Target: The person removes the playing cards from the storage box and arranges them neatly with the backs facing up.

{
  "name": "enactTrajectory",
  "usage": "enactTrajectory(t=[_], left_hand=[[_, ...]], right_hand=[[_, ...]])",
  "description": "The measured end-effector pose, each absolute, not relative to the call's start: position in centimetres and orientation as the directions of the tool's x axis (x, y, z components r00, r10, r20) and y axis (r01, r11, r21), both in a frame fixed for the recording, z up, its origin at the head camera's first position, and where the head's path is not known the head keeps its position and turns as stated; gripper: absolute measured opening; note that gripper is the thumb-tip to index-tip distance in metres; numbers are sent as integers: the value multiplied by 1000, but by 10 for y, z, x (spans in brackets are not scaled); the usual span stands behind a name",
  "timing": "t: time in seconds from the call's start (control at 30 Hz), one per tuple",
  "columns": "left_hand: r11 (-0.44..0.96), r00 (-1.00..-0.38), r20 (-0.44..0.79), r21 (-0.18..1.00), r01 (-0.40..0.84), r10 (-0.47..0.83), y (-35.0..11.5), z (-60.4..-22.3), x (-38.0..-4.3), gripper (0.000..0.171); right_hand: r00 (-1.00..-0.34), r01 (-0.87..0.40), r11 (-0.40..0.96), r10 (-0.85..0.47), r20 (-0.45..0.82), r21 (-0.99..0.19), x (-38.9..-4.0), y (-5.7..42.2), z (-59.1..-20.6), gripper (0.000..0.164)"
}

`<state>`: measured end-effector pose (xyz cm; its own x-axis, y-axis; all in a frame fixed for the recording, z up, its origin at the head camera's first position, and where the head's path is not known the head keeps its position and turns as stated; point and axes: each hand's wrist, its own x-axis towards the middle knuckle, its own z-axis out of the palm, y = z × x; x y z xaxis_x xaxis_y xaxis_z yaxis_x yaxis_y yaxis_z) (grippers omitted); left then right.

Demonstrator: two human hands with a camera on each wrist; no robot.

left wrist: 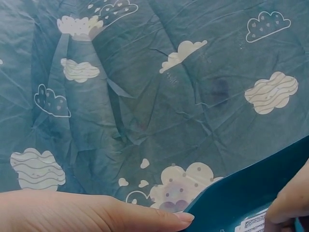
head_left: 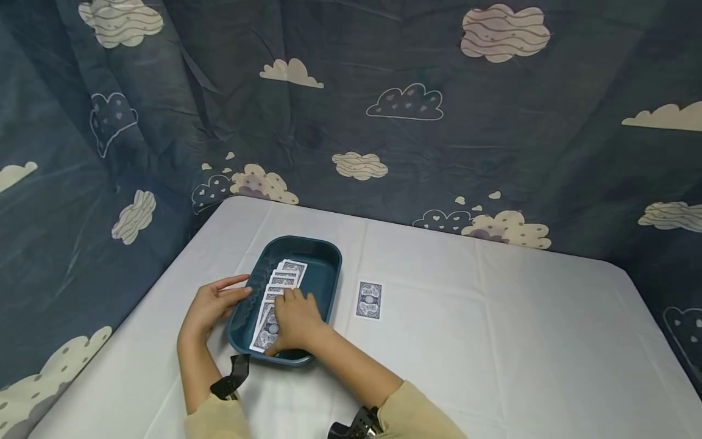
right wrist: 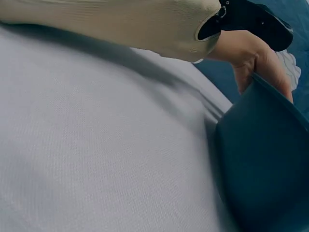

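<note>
Right hand (head_left: 298, 321) covered cards (head_left: 266, 330), likely light, slick, best edge-lifted; any pinch, I couldn't tell; left hand (head_left: 209, 306) spread at tray's (head_left: 322, 281) left rim.

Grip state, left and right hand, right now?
Left grip: open, fingertips at the rim of the tray.
Right grip: over the cards inside the tray; can't tell if it holds any.

The right hand (head_left: 296, 323) partly hides the playing cards (head_left: 269, 311) at its nine o'clock. In the left wrist view, the tray (left wrist: 231, 193) is cut off around four o'clock.
</note>
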<state>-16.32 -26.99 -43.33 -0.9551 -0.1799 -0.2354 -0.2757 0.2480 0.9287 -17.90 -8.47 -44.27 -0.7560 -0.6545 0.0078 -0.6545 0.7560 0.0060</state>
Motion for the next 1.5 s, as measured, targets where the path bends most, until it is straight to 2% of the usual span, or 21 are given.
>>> enactTrajectory(t=[0.1, 0.23, 0.37, 0.53, 0.67, 0.8, 1.03, 1.37, 1.5], left_hand=[[253, -954, -235, 927, -277, -184, -270, -433, -165, 57], [247, -955, -235, 929, -276, -181, -270, -434, -166, 56], [241, -953, -241, 929, -282, -183, -270, -435, -166, 56], [239, -952, -240, 929, -282, -190, -272, -436, -165, 57], [231, -949, -253, 928, -293, -188, -272, -436, -165, 58], [220, -949, -255, 930, -293, -185, -272, -437, -165, 58], [205, -950, -255, 935, -289, -180, -273, -435, -165, 60], [204, -952, -245, 938, -281, -185, -272, -434, -165, 59], [205, -950, -249, 936, -286, -186, -270, -435, -165, 60]], right_hand=[[-771, -636, 771, -636, 6, 11, -179, -87, -444, 95], [-755, -653, 756, -654, 38, 34, -180, -87, -445, 94], [-763, -644, 762, -646, 19, 61, -180, -88, -447, 99], [-768, -640, 768, -640, -24, 14, -181, -89, -446, 96], [-752, -657, 753, -658, -35, -36, -181, -88, -446, 89], [-723, -690, 722, -690, 14, -52, -181, -87, -447, 84], [-678, -734, 678, -730, 86, -25, -181, -87, -445, 88], [-680, -729, 683, -731, 59, 49, -182, -88, -442, 92], [-669, -743, 669, -743, 9, 30, -184, -86, -442, 91]])
